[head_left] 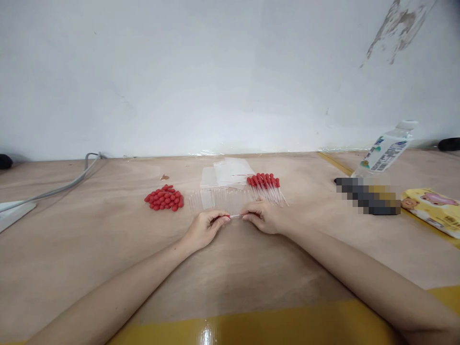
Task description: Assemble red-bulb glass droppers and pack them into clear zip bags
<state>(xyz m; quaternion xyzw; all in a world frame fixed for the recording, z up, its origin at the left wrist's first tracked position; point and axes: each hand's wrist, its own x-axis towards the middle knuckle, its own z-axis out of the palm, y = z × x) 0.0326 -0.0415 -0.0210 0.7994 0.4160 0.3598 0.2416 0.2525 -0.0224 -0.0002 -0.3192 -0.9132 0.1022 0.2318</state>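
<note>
My left hand (209, 227) pinches a red rubber bulb (227, 216), mostly hidden by the fingers. A thin clear dropper tube (235, 216) runs from the bulb to my right hand (264, 217), whose thumb and fingers are closed on its other end. Just beyond both hands lies a row of loose clear tubes (208, 198). To their left is a heap of red rubber bulbs (164, 198). Droppers with red bulbs on clear tubes (266, 184) lie bunched behind my right hand, bulbs toward the wall.
Whitish translucent sheets or bags (233, 171) lie behind the tubes. At right are a tilted plastic bottle (386, 148), a pixelated dark object (370, 196) and a yellow packet (434, 208). A grey cable (72, 184) crosses the left. The wall (215, 86) bounds the table's back.
</note>
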